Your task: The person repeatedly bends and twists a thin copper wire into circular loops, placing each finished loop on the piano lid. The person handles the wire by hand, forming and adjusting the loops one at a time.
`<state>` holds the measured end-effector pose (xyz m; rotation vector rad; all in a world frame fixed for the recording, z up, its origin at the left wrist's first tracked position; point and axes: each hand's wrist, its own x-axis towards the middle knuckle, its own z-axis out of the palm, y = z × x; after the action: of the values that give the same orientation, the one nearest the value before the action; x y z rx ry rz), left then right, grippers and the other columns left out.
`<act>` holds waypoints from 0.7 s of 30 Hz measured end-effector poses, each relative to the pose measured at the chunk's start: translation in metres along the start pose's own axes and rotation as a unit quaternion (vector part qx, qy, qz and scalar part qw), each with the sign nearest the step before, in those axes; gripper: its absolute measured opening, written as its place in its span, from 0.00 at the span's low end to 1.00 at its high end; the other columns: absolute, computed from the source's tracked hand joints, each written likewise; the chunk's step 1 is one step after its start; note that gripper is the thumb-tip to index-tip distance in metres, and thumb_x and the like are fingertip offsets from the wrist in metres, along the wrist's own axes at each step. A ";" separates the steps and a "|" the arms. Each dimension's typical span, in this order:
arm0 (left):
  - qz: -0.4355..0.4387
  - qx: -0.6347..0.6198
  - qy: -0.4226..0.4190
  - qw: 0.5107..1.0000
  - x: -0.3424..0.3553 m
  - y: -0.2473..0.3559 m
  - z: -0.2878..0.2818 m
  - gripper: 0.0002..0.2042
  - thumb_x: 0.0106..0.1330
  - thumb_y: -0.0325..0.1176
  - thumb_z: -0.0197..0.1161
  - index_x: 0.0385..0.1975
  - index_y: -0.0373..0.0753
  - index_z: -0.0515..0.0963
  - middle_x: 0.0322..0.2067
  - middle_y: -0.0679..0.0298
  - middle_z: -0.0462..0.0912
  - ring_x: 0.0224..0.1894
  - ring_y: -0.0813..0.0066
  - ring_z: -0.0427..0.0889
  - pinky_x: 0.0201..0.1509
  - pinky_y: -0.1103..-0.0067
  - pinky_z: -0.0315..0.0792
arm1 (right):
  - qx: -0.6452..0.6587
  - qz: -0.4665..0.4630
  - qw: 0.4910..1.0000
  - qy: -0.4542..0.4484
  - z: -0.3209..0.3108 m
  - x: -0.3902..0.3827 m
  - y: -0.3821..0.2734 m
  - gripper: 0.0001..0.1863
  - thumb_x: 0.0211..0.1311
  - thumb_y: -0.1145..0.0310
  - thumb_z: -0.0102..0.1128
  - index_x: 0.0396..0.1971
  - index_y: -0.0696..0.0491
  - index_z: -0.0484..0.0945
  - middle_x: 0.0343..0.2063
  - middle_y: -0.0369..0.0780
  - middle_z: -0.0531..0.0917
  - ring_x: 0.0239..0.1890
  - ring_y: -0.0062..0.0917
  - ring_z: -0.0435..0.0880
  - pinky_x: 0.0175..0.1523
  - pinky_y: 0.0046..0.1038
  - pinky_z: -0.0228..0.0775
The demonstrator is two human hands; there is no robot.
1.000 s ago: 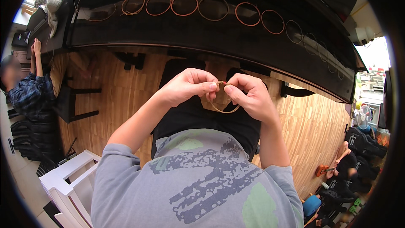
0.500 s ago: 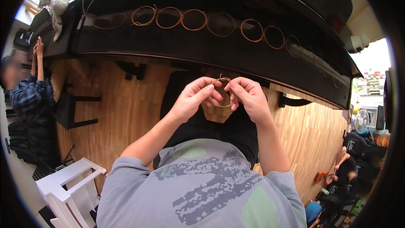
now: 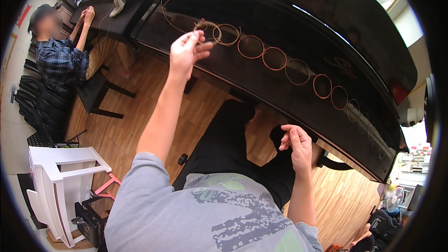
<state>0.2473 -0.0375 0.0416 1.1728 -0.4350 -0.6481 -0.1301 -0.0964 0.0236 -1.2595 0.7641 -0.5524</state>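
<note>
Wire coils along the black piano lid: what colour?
Coppery brown, the wire coils in a row on the glossy black piano lid; left hand at the nearest. Head view.

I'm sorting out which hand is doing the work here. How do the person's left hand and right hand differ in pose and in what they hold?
The left hand is stretched out over the black surface, pinching a coiled wire ring at the end of the row of rings. The right hand is drawn in low above the lap, apparently holding nothing. Both are bare, with fingers loosely curled.
</note>
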 end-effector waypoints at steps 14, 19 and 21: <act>0.006 0.485 0.046 0.873 0.097 0.026 -0.008 0.21 0.67 0.44 0.54 0.45 0.30 0.77 0.32 0.51 0.83 0.29 0.66 0.85 0.36 0.72 0.75 | -0.006 0.020 1.000 -0.010 0.007 -0.009 0.001 0.13 0.69 0.64 0.54 0.40 0.58 0.80 0.23 0.32 0.77 0.24 0.12 0.74 0.31 0.14 0.69; 0.280 0.519 0.002 0.808 0.063 -0.001 -0.029 0.14 0.64 0.35 0.52 0.42 0.33 0.78 0.37 0.47 0.79 0.45 0.52 0.77 0.52 0.67 0.71 | 0.007 0.022 0.999 -0.025 0.011 -0.006 0.004 0.12 0.68 0.64 0.55 0.40 0.59 0.79 0.23 0.32 0.77 0.24 0.12 0.74 0.31 0.15 0.69; 0.279 0.580 0.000 0.766 0.036 0.001 -0.026 0.12 0.63 0.32 0.52 0.41 0.36 0.79 0.39 0.51 0.79 0.46 0.56 0.77 0.52 0.69 0.71 | 0.011 0.022 0.999 -0.026 0.011 -0.007 0.005 0.12 0.68 0.65 0.55 0.40 0.58 0.79 0.23 0.32 0.77 0.24 0.12 0.74 0.31 0.15 0.69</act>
<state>0.2905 -0.0429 0.0330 2.0651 -1.2316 0.2586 -0.1266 -0.0835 0.0216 -1.2295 0.7388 -0.4883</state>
